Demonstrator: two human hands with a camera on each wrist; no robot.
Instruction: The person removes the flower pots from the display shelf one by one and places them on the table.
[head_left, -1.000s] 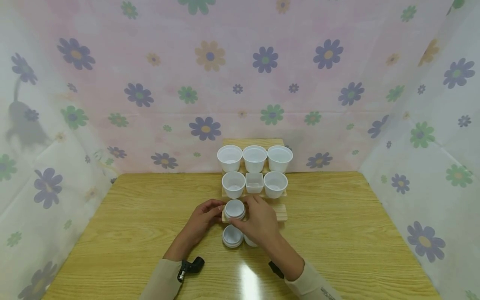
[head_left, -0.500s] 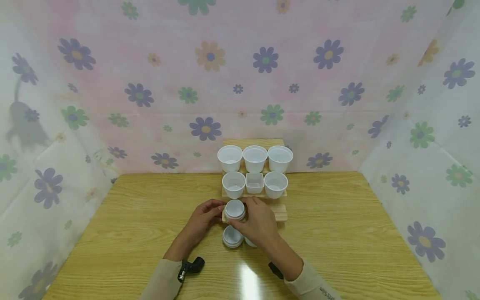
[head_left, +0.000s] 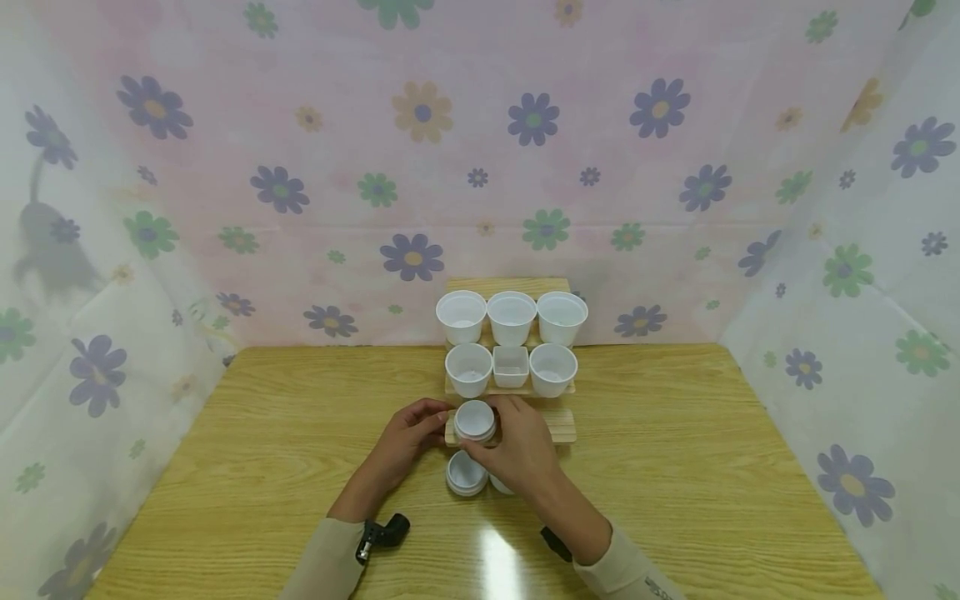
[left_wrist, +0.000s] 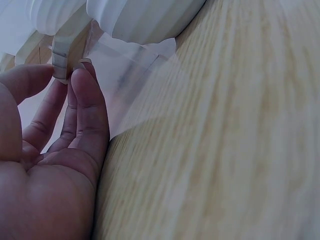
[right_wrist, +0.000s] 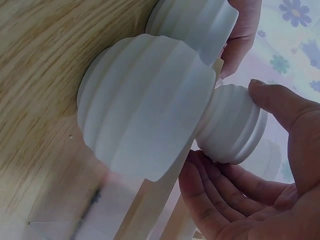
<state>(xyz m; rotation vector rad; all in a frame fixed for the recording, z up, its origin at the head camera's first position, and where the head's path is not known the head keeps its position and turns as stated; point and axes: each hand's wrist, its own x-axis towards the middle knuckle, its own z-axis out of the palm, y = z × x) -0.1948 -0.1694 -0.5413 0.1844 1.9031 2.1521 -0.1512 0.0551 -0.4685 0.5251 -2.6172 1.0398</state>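
Note:
My right hand [head_left: 521,442] holds a small white ribbed pot [head_left: 475,421] upright on the lowest step of a tiered wooden stand [head_left: 562,425]. In the right wrist view the thumb lies near the rim of this pot [right_wrist: 230,125], with the other fingers on its opposite side. My left hand [head_left: 405,437] pinches the left end of that same step, and the left wrist view shows the wooden end [left_wrist: 70,45] between thumb and fingers. In front of the stand, another white pot [head_left: 467,473] rests on the table; beside it a further pot [head_left: 500,483] is mostly hidden by my right hand.
Three round white cups, one being the left cup [head_left: 461,317], fill the top tier. Below them, a square cup [head_left: 511,367] sits between two round cups. The wooden table [head_left: 675,467] extends to both sides, and a flowered cloth [head_left: 480,200] hangs behind.
The pot in my right hand has shifted slightly right along the lowest step, away from its left end. My left hand stays where it was.

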